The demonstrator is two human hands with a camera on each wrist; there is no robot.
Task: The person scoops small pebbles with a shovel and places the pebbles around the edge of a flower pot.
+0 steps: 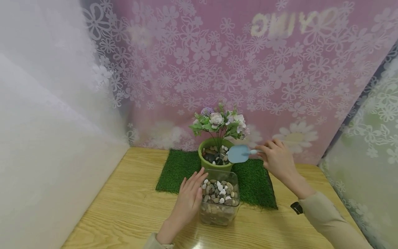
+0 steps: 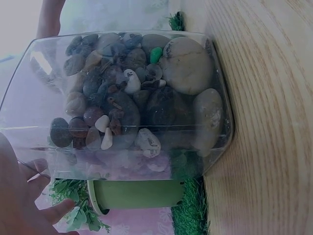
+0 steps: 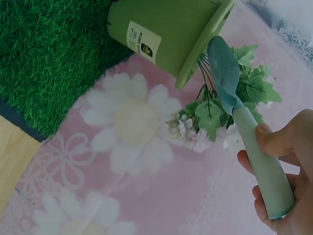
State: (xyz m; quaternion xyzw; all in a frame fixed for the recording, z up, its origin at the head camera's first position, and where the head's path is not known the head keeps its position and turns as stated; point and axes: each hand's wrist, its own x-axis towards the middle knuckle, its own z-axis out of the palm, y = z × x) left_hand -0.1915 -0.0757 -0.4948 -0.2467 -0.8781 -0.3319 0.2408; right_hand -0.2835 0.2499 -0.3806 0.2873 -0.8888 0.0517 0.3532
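Observation:
My right hand (image 1: 278,159) grips the pale handle of a small light-blue trowel (image 1: 238,154). Its blade is over the right rim of a green flower pot (image 1: 203,159); the right wrist view shows the trowel (image 3: 226,73) beside that rim. Inside the pot lie dark and white stones around the stems of artificial flowers (image 1: 216,119). My left hand (image 1: 188,195) rests against the left side of a clear plastic container (image 1: 217,221), its fingers fairly straight at the upper edge. Mixed pebbles (image 1: 219,190) partly fill the container, and the left wrist view shows larger stones (image 2: 188,66) low inside it.
Pot and container stand close together, the pot on a green artificial-grass mat (image 1: 255,186). Underneath is a wood-grain table (image 1: 130,197). A pink floral curtain (image 1: 186,79) hangs directly behind, with pale sheeting (image 1: 62,121) at the left and a flowered sheet (image 1: 367,173) at the right.

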